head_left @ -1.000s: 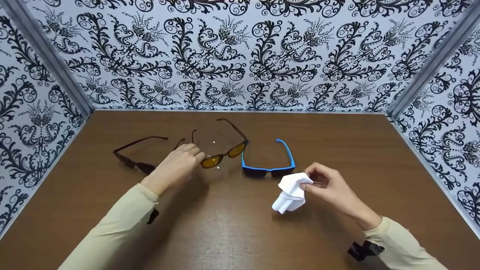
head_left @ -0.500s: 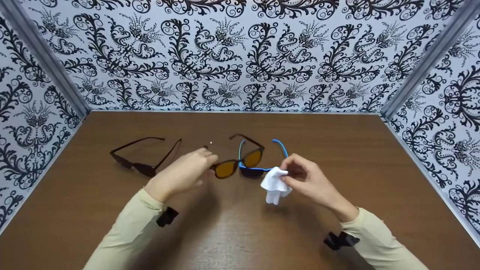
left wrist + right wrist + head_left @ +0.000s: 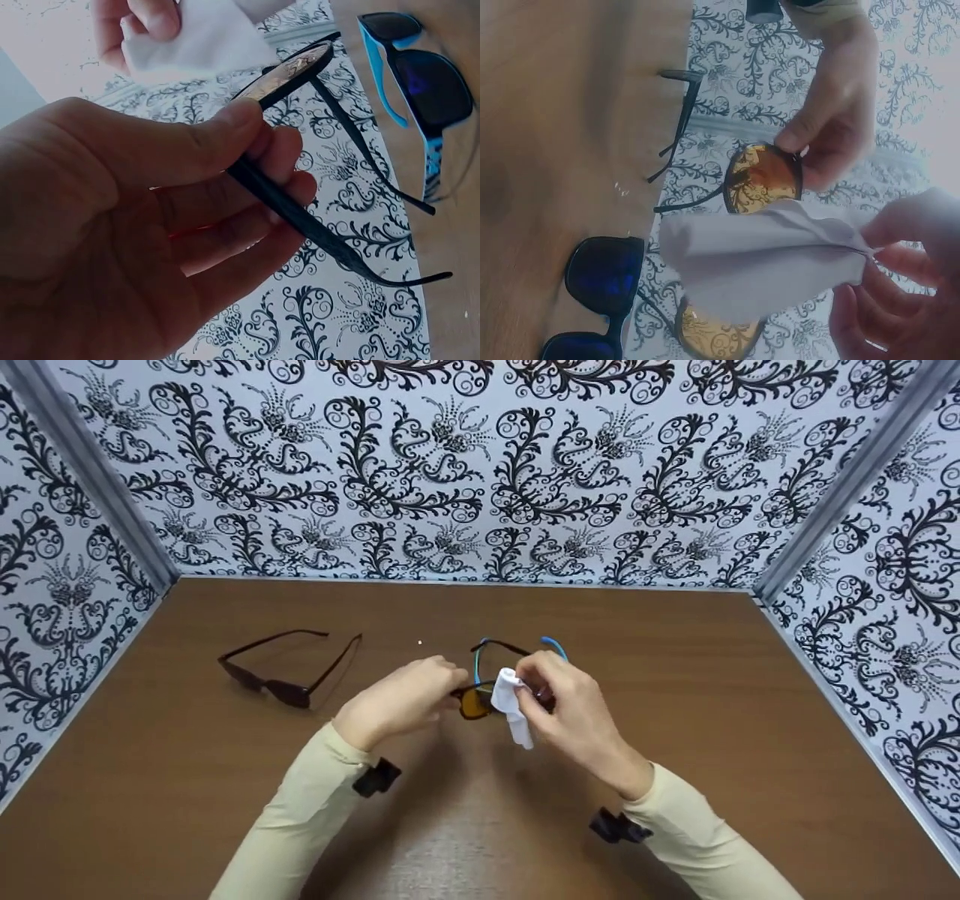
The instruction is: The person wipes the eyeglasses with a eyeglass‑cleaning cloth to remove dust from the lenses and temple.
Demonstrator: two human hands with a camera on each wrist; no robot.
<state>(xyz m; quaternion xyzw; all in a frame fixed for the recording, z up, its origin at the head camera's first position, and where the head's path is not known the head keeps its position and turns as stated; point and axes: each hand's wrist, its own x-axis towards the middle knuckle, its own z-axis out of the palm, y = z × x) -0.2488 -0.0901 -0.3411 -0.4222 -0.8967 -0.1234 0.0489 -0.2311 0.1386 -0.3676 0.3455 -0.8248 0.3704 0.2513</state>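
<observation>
My left hand (image 3: 405, 697) pinches a pair of dark-framed glasses with amber lenses (image 3: 474, 705) at one corner, by the hinge. The left wrist view shows the thumb on the frame and the fingers behind the temple (image 3: 292, 214). Both temples are unfolded, and the glasses are off the table. In my right hand (image 3: 574, 705) is a white cloth (image 3: 511, 703), pinched between thumb and fingers and hanging down. The right wrist view has the cloth (image 3: 757, 251) in front of the glasses, covering their middle; whether it touches a lens I cannot tell.
Blue-framed sunglasses (image 3: 431, 82) lie on the table beyond the held glasses, mostly hidden in the head view. Dark brown sunglasses (image 3: 289, 692) rest unfolded to the left on the brown table (image 3: 450, 840). Patterned walls (image 3: 450, 472) enclose the back and sides.
The left hand has lifted the amber glasses and carried them right, in front of the blue sunglasses. The right hand has brought the cloth left to them.
</observation>
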